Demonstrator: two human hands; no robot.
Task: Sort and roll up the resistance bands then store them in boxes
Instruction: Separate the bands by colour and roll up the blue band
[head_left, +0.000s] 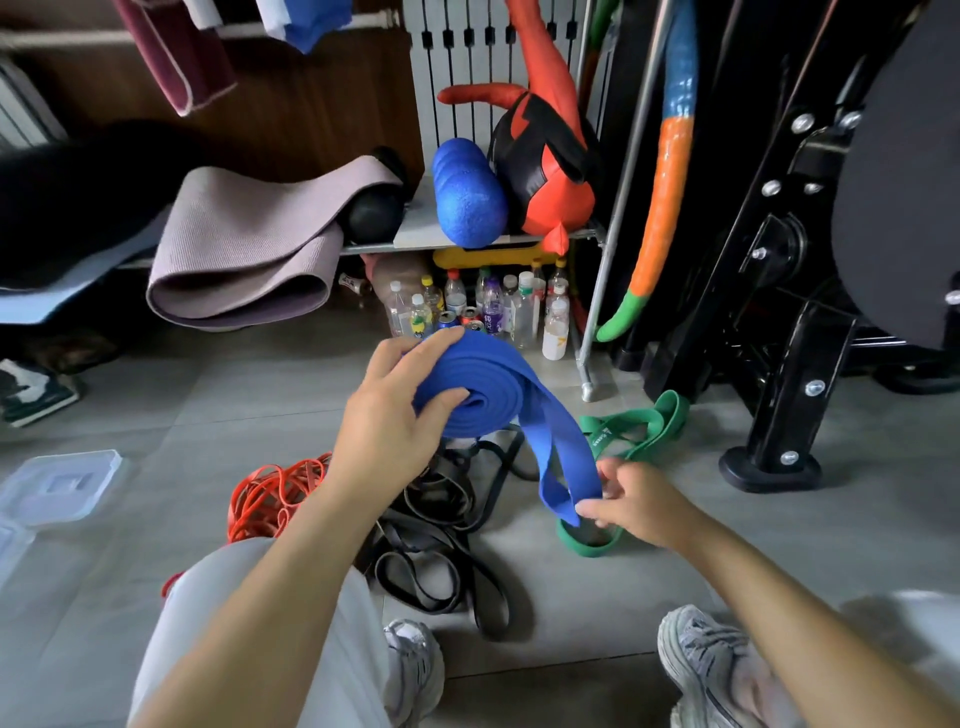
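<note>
My left hand (392, 415) grips a partly rolled wide blue resistance band (483, 395) held above the floor. Its loose tail hangs down to the right, and my right hand (631, 501) pinches that tail's end. On the tiles under it lie a green band (636, 431), a tangle of black bands (436, 530) and a bunch of thin orange bands (275, 493). A clear plastic box (57, 486) sits on the floor at the far left.
Several bottles and cans (488, 306) stand under a low shelf (415, 244) that holds a blue foam roller (467, 192) and a folded mat (249, 244). A black machine frame (779, 364) stands at the right. My shoes (717, 670) are at the bottom.
</note>
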